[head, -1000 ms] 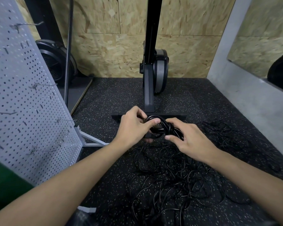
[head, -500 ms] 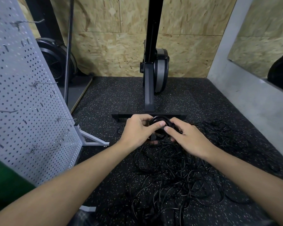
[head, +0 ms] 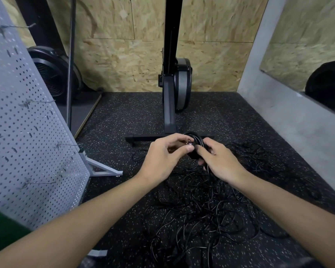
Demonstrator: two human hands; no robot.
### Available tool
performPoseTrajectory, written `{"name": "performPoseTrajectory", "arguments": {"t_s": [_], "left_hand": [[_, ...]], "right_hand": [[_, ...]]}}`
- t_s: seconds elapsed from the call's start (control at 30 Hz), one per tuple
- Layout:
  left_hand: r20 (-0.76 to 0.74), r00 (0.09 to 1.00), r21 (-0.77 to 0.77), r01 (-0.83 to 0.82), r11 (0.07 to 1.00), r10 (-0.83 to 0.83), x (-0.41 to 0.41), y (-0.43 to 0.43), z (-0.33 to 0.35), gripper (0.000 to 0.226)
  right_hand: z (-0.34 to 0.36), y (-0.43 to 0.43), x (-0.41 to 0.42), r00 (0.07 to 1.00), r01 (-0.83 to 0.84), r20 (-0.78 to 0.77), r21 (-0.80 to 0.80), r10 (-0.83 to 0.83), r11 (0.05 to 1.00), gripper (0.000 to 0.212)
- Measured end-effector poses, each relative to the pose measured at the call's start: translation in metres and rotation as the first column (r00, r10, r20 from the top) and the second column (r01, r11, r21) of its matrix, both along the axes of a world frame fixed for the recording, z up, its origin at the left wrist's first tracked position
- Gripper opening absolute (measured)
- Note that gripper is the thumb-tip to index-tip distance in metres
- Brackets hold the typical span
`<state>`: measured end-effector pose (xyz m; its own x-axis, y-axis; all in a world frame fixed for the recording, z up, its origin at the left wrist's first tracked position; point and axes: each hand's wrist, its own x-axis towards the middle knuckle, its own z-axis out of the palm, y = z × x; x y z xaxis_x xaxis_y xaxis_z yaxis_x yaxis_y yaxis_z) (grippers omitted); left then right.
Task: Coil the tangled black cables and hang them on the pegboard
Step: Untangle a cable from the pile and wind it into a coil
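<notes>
Your left hand (head: pixel 161 158) and right hand (head: pixel 219 162) meet over the floor mat (head: pixel 124 117), just in front of the base bar of the black stand (head: pixel 169 115). Between them you hold a small coil (head: pixel 198 140) of black cable, lifted clear of the mat. Left hand: fingers curled, thumb and forefinger pinching a small shiny end at the coil's left edge; whether it is a plug, you cannot tell from here. Right hand: fingers curled round the coil's lower right side, thumb laid on its front. One strand runs down from under the right hand into the loose tangle (head: pixel 201 211) of black cables, which lies spread on the mat below and to the right of both hands and reaches towards the grey wall (head: pixel 290 120). The pegboard (head: pixel 27 132) stands at your left, well apart from the coil, grey and perforated, with bare wire hooks (head: pixel 67 145) sticking out of it; its foot (head: pixel 103 170) rests on the mat. A round black fan (head: pixel 52 74) sits behind the board against the chipboard wall (head: pixel 124 60).
</notes>
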<state>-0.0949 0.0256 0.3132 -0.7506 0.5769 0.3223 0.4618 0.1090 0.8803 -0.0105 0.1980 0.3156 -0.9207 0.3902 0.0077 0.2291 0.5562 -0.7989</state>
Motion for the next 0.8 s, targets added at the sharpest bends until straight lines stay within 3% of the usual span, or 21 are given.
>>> {"name": "performPoseTrajectory", "arguments": {"t_s": [0.2,0.33,0.6,0.8], "left_hand": [[-0.064,0.996,-0.013,-0.07,0.997,0.069,0.003,0.009,0.004,0.026],[0.121,0.981,0.01,-0.156,0.988,0.154,0.001,0.008,0.011,0.028],[0.374,0.927,0.072,0.014,0.997,-0.04,-0.01,0.002,0.02,0.042],[0.609,0.784,0.011,0.146,0.989,-0.123,-0.02,-0.011,0.028,0.033]], "right_hand": [[0.007,-0.01,0.005,0.999,-0.001,-0.032,0.073,0.003,0.997,0.014],[0.01,-0.014,0.009,0.997,-0.026,-0.07,0.11,0.034,0.994,0.012],[0.02,-0.014,0.013,0.986,-0.152,-0.054,0.133,0.16,0.979,0.006],[0.023,-0.015,0.014,0.952,-0.3,-0.012,0.15,0.306,0.942,0.013]]}}
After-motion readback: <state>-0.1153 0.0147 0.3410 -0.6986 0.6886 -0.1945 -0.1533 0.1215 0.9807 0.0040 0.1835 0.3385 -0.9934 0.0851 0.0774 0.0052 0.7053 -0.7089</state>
